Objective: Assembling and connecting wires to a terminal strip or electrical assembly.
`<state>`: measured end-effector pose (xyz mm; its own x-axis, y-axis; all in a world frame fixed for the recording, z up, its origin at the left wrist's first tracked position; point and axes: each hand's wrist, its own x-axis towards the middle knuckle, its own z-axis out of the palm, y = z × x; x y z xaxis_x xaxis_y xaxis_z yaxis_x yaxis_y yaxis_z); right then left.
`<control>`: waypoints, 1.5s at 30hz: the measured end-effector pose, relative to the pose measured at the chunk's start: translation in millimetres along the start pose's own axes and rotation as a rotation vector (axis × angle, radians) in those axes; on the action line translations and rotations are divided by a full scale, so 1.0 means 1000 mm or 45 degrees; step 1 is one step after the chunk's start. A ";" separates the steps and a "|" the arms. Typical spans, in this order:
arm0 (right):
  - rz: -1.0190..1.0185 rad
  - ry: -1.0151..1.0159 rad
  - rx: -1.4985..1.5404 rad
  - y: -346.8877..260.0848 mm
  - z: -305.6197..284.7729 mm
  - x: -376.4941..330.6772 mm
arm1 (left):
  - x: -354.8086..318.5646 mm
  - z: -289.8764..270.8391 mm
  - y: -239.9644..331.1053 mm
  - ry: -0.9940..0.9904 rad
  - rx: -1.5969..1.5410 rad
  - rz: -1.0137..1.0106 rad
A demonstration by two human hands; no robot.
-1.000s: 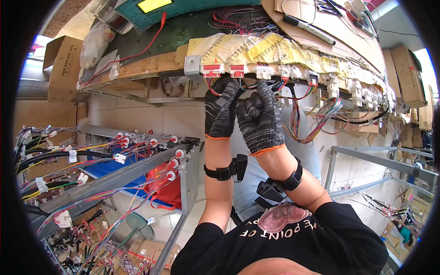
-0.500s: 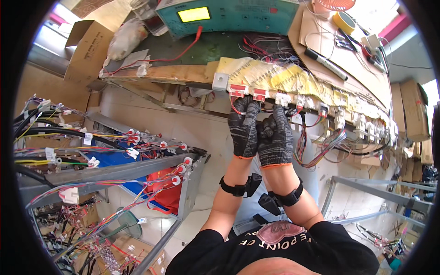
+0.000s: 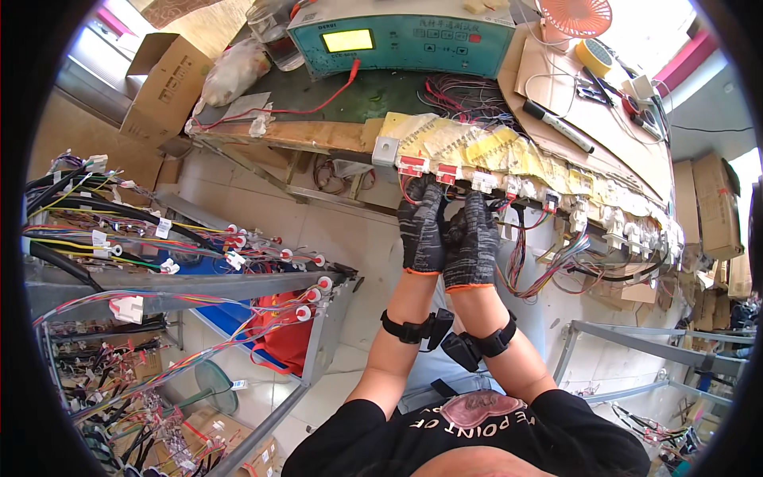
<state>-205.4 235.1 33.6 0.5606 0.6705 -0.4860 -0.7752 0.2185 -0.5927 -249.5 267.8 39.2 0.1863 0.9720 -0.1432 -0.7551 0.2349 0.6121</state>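
Note:
Both my hands wear grey-black knit gloves with orange cuffs and are close together below the bench's front edge. My left hand [image 3: 422, 229] is closed just under two red connectors [image 3: 412, 165], where a thin red wire [image 3: 406, 191] curves down to its fingers. Beside it, my right hand [image 3: 474, 246] is closed, its fingertips reaching up just below a white connector [image 3: 483, 182]. What its fingers hold is hidden by the glove. The connectors sit in a row along an edge covered with yellow labels [image 3: 453, 141].
A teal tester [image 3: 397, 48] with a lit yellow screen stands on the bench. Bundled wires [image 3: 548, 274] hang at the right of my hands. At left, a metal rack [image 3: 199, 290] carries several harnesses. A marker [image 3: 559, 126] and a pink fan [image 3: 576, 16] are at right.
My right hand has shifted slightly left and up, its fingers now straighter toward the white connector. My left hand stays under the red connectors. The whole view has tilted slightly.

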 end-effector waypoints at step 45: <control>0.215 -0.126 0.249 -0.010 0.003 -0.005 | 0.015 -0.022 0.006 -0.041 0.393 0.100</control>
<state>-201.6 231.5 44.3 0.3946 0.7730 -0.4968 -0.9022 0.2236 -0.3687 -265.4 283.8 23.4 0.1580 0.9853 -0.0644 -0.5428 0.1412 0.8279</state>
